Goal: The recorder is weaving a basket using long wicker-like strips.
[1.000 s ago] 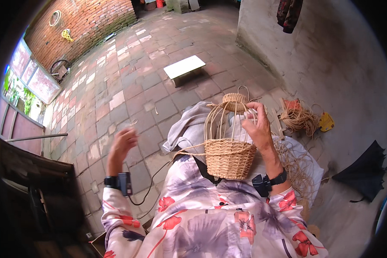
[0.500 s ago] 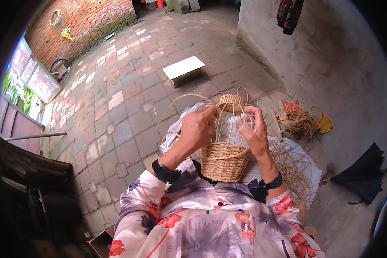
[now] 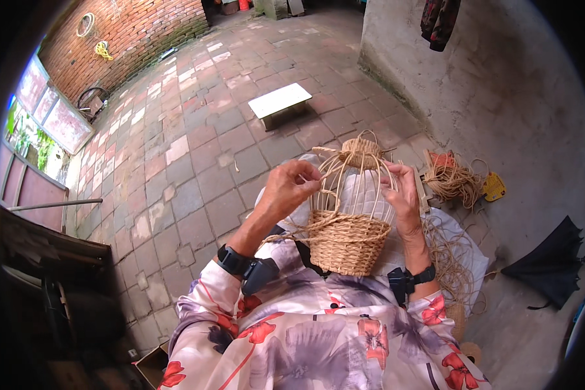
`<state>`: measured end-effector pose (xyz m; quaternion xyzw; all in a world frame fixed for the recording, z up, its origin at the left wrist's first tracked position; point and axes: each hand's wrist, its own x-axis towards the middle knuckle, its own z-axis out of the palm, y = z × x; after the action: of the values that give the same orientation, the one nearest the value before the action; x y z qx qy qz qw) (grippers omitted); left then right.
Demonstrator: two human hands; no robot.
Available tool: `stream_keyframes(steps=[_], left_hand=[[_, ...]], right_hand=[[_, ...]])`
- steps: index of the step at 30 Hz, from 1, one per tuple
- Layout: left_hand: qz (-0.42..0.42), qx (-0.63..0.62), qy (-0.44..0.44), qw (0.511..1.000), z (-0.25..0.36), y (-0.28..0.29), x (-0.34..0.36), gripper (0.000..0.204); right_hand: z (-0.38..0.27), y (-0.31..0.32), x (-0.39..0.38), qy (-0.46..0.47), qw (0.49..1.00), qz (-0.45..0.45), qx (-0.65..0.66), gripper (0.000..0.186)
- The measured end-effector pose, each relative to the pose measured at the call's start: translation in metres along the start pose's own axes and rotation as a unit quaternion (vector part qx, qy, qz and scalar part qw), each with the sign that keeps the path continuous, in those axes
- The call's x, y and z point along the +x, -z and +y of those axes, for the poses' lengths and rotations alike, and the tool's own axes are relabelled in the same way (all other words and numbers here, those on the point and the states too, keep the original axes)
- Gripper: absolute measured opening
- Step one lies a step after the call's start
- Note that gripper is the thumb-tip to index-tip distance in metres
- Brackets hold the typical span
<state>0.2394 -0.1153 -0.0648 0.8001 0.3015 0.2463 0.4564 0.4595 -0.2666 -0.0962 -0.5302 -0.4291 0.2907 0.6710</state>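
Straw-coloured woven basket sits in the person's lap, its bare ribs rising to a small woven ring. Left hand is beside the ribs, thumb and fingers pinched on a fibre strand; right hand curls at the opposite ribs, firmness of grip cannot be told. Bundled cord lies on the ground, to the right.
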Motion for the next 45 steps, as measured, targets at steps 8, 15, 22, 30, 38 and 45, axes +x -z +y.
stream_keyframes(steps=[8, 15, 22, 30, 38, 45], left_hand=[[0.023, 0.002, -0.036, 0.999, -0.035, -0.024, 0.007, 0.024], [-0.062, -0.376, 0.073, 0.922, -0.027, 0.011, -0.012, 0.024], [0.241, 0.235, 0.060, 0.940, -0.240, 0.107, -0.071, 0.010], [0.204, 0.329, 0.157, 0.908, -0.289, 0.166, -0.126, 0.028], [-0.116, -0.177, 0.123, 0.969, -0.038, 0.018, -0.056, 0.030], [-0.023, -0.233, 0.247, 0.940, -0.171, 0.075, -0.090, 0.021]], right_hand=[[0.011, -0.003, 0.005, -0.025, 0.999, 0.001, 0.034, 0.040], [0.004, -0.005, 0.004, -0.071, 0.996, 0.000, 0.054, 0.043], [0.009, 0.001, 0.004, -0.076, 0.996, 0.007, 0.033, 0.045], [0.013, -0.001, 0.004, -0.055, 0.995, 0.012, 0.080, 0.036], [0.013, 0.002, 0.005, -0.064, 0.995, 0.013, 0.078, 0.037], [0.012, 0.001, 0.004, -0.057, 0.996, 0.028, 0.059, 0.037]])
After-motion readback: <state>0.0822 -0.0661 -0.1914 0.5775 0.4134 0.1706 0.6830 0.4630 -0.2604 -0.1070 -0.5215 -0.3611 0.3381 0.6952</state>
